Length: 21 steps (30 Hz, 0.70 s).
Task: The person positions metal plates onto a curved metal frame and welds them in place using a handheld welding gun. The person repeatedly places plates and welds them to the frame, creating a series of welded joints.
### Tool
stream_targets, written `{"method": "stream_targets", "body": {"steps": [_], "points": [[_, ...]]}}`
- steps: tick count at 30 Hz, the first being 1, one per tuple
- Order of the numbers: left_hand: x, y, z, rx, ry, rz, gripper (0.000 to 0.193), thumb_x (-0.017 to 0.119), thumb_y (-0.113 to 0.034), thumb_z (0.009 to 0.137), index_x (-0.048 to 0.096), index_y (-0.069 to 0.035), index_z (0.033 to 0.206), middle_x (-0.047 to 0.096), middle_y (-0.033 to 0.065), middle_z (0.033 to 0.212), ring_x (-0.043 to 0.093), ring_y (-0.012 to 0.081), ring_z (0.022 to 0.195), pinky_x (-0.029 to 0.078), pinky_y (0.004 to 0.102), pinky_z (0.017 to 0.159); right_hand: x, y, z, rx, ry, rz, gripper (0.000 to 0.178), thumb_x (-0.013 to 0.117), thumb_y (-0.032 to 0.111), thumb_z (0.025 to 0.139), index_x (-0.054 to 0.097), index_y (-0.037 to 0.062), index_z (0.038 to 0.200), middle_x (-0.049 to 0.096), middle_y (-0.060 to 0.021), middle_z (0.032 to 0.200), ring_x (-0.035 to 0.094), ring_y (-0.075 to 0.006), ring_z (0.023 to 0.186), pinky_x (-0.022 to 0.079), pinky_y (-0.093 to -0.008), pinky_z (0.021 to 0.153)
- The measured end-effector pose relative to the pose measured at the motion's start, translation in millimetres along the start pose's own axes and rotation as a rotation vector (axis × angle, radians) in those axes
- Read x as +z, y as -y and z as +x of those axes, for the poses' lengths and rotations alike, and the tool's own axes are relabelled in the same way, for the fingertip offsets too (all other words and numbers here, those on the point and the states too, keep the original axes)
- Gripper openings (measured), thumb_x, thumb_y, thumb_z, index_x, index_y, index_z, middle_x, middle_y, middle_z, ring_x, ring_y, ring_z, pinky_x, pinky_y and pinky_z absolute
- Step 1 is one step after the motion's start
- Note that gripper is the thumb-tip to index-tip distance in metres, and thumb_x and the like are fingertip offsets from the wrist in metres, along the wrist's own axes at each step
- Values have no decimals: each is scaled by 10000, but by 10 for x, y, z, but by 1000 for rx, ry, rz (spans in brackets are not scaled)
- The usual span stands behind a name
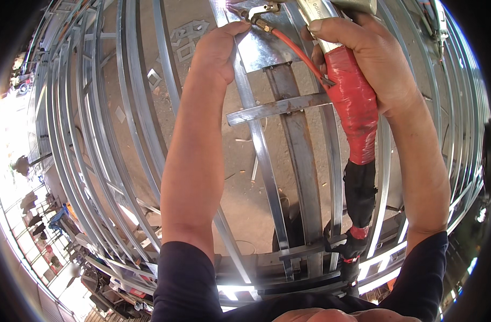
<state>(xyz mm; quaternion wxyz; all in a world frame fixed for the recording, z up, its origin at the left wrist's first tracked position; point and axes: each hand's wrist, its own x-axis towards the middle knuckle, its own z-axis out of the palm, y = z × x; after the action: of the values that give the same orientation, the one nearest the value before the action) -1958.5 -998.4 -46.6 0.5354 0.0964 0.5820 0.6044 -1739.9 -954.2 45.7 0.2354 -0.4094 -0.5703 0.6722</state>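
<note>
R grip [378, 61] round tool [355, 115], red-wrapped mid, blk lower

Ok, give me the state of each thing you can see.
Left hand: at a rail, grip unclear
Right hand: closed around the taped tool
Taped tool: held, wrapped red and black
Orange hose: joined to brass fitting
Crossbar: crossing the rail
Glare, top edge: bright, source unclear

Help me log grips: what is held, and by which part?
Right hand: the silver cylindrical metal tool, held where its red-taped handle meets bare metal. Left hand: hold cannot be told.
</note>
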Motion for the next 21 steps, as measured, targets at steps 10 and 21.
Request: {"method": "stream_targets", "body": {"steps": [10,21], "points": [[-7,0,-30,24,33,20,214,596,-111,1010,668,43,1140,722,129,1037,704,216,957,580,367,882,-19,-41,-9,-22,-57,57,262,740,160,918,653,-22,1085,719,-117,958,713,-169,713,603,-297,609],[-10,-6,-50,15,11,-42,217,669,-42,945,660,60,1137,701,112,1082,684,203,1034,571,291,943,-36,13,-63,5,-67,20,288,758,167,906,650,-9,1106,719,-112,962,722,-168,737,607,-290,599]]}}
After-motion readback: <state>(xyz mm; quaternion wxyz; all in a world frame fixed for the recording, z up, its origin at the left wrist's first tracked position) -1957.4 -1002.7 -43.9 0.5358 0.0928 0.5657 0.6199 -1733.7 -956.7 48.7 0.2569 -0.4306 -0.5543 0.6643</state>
